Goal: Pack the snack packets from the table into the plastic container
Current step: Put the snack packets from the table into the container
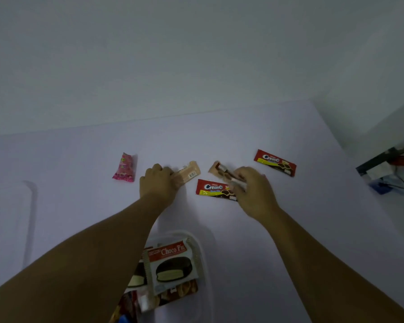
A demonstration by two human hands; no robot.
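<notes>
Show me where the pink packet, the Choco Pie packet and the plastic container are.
pink packet (124, 167), head view, middle of the wrapper.
Choco Pie packet (172, 264), head view, on the printed pie picture.
plastic container (202, 259), head view, bare right-hand rim.

free: bare table (219, 136) behind packets | blocked: red Cream-O packet (214, 190) under right hand (252, 194) | container (203, 264) — near-full (probably) | far-right clutter (385, 169)
</notes>
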